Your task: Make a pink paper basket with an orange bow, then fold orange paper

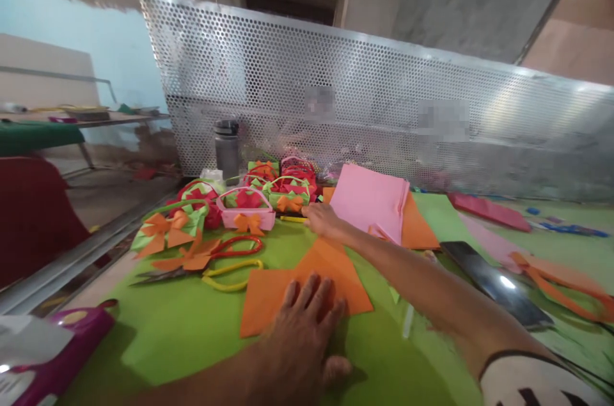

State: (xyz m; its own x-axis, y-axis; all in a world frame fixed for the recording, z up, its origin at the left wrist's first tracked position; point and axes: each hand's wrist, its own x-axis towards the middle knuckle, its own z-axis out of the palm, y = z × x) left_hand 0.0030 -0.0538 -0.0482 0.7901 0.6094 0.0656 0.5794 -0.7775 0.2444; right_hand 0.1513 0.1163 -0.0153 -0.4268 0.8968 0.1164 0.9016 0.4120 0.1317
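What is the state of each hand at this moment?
Left hand: open, spread flat on orange sheet.
Right hand: at yellow stick; whether holding it cannot be told.

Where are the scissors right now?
In the head view, the scissors lie left of centre, partly under an orange bow, just left of the orange paper beneath the left hand.
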